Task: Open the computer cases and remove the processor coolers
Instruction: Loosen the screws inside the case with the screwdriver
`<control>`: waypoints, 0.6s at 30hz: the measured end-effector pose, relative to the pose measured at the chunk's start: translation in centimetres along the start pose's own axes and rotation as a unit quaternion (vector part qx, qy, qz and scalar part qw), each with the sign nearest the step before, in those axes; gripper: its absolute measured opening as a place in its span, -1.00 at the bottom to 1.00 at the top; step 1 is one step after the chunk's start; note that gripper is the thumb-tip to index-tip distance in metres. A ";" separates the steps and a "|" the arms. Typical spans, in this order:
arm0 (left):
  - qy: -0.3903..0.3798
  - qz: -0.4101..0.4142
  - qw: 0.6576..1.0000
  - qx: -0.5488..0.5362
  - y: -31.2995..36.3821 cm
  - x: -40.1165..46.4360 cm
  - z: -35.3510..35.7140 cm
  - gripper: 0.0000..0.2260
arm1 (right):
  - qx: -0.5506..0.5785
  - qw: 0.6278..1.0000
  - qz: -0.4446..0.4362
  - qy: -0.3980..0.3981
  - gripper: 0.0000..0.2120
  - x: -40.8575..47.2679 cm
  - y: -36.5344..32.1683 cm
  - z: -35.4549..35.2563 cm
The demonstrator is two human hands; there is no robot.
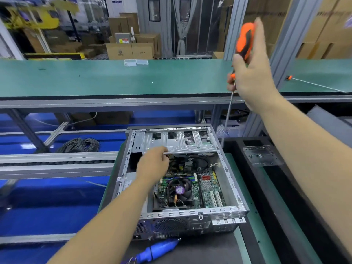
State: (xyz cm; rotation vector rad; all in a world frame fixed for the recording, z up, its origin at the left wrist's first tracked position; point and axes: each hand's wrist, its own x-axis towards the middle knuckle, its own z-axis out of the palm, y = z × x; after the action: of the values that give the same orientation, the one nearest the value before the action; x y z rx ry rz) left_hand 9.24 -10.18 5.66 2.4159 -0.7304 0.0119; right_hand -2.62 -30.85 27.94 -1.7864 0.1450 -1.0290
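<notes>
Single head-worn wide-angle view, looking forward and down, close over the open computer case

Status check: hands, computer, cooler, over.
Right hand grips screwdriver, raised. Left hand inside open computer case. Cooler fan still mounted. Cables near it.

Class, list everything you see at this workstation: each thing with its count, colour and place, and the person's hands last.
computer case: one, grey, open, on the near bench.
processor cooler: one, black fan with purple hub, on the board inside the case.
orange screwdriver: one, raised right of the case.
blue tool: one, in front of the case.
second screwdriver: one, orange collar, on the green belt.
cable coil: one, black, left.
left hand: inside the case, at the drive bracket.
right hand: grips the orange screwdriver.
</notes>
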 end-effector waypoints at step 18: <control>-0.087 -0.091 0.968 0.219 -6.6 2.0 -1.1 -0.49 | -0.680 0.675 0.202 -0.201 -0.77 -14.9 17.3 0.3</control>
State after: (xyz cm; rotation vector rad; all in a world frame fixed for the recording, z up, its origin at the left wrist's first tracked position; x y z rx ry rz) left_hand 14.43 -6.12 3.28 2.9310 -0.6281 -0.1258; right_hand -5.74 -30.84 5.34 -3.0197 1.2384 0.0145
